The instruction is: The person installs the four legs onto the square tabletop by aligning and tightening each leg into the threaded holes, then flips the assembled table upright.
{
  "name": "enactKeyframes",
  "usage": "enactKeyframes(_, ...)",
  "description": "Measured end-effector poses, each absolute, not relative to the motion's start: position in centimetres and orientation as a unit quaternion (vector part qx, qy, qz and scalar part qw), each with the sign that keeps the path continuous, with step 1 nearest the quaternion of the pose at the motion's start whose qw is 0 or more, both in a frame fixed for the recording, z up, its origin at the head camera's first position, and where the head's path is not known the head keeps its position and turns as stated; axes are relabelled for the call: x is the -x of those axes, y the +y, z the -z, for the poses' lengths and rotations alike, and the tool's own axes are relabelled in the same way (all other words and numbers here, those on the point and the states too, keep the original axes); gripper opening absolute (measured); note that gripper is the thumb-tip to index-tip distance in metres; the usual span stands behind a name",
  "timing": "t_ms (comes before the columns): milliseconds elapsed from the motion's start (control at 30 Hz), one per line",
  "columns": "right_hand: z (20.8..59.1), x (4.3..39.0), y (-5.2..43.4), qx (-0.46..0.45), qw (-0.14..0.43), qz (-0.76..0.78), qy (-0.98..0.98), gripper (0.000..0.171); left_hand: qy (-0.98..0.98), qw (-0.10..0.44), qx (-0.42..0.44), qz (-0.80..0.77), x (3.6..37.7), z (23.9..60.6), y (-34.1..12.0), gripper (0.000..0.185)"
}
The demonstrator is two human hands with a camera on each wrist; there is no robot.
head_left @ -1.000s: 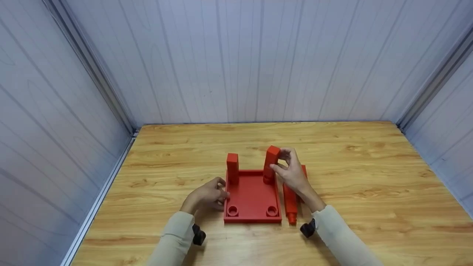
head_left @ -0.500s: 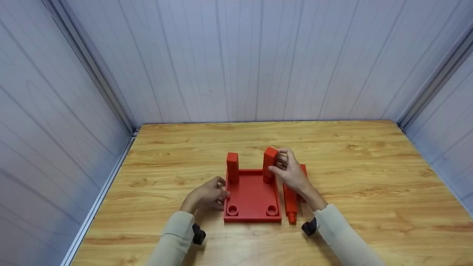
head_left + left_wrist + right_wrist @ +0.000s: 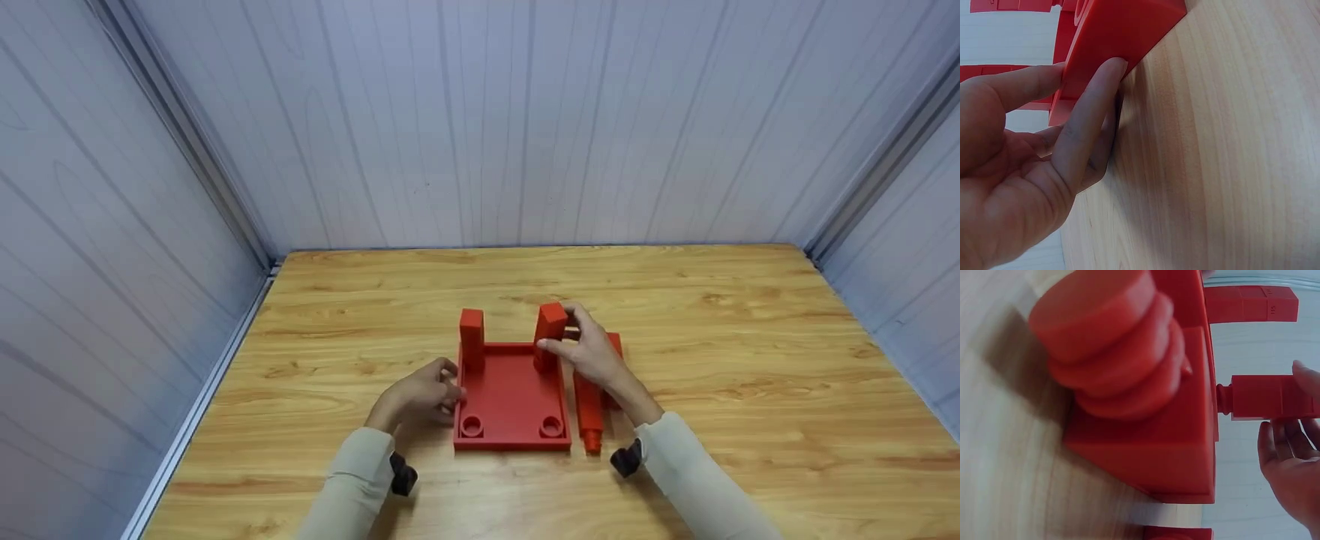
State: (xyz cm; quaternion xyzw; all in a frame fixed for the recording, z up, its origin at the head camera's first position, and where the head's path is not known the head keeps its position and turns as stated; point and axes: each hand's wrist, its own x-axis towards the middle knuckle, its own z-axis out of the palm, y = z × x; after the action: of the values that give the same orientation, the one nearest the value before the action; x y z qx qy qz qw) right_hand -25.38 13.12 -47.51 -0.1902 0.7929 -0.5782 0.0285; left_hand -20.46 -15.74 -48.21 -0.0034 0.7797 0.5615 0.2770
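A red panel point(image 3: 510, 397) with a raised rim lies flat before me. My left hand point(image 3: 418, 391) pinches its left edge; in the left wrist view the fingers point(image 3: 1092, 107) press against the panel's side. At the far right corner my right hand point(image 3: 596, 356) grips a square red post point(image 3: 550, 322) between thumb and fingers. That post stands over its corner, and the right wrist view shows its grooved round end point(image 3: 1224, 399) between post and panel. Another red post point(image 3: 472, 337) stands upright at the far left corner. Round sockets point(image 3: 551, 427) show at both near corners.
A loose red post point(image 3: 590, 412) with a threaded end lies along the panel's right side; that end point(image 3: 1106, 343) looms large in the right wrist view. A further red piece point(image 3: 616, 345) lies beside it, partly behind the right hand. Wood-grain tabletop point(image 3: 750, 375) extends around.
The post in the right hand has turned about its length and sits slightly lower. My right thumb has shifted left across it. The left hand and panel stay in place.
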Motion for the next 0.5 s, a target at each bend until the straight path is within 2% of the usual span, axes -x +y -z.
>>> enactKeyframes(167,47.5,25.5,12.8,0.183,0.012,0.553,0.813,0.040,0.766,0.284,0.001,-0.576,20.4,48.2,-15.8,0.041)
enactKeyframes(333,47.3,25.4,12.5,0.176,-0.008,0.537,0.825,0.037,0.760,0.288,0.002,-0.583,20.5,48.4,-15.9,0.041)
enactKeyframes(500,45.6,24.1,11.7,0.160,-0.028,0.530,0.832,0.035,0.770,0.283,0.004,-0.572,20.5,48.5,-15.8,0.042)
